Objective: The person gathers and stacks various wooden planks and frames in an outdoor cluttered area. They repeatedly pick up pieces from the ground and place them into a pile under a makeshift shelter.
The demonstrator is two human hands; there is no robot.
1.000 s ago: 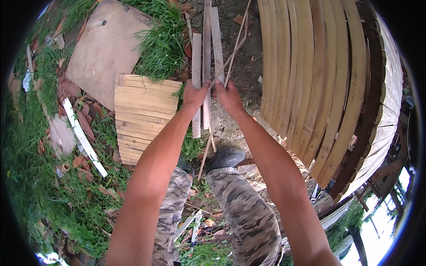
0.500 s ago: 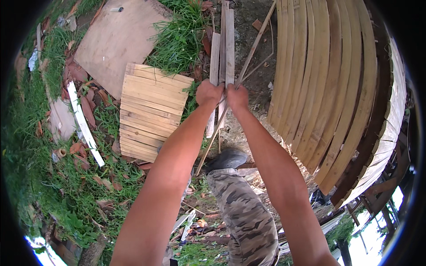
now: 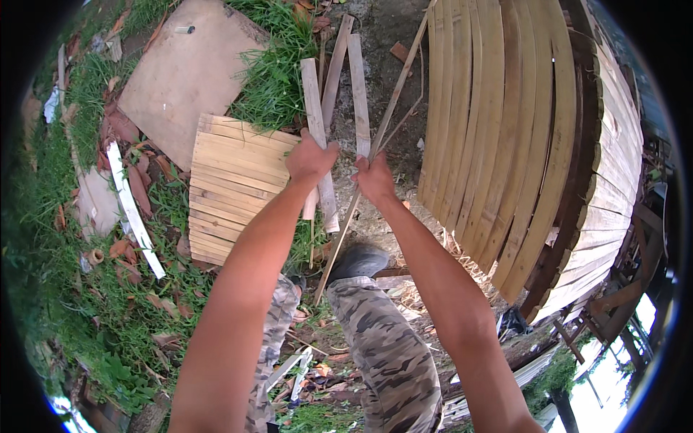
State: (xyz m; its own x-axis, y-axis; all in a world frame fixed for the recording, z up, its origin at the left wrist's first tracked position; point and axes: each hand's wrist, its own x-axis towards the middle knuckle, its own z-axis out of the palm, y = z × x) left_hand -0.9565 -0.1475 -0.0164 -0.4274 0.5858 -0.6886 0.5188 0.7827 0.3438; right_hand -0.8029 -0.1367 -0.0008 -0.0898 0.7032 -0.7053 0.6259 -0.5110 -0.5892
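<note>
Inside left grip (image 3: 312, 159), wooden strips (image 3: 313, 101)

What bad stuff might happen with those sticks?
The left hand is bare, so the wooden strips it grips might leave a splinter. Those strips splay apart at their far ends, so one could slip loose. The long stick in the right hand slants down beside the shoe, so its lower end might poke the leg or catch on the shoe.
</note>
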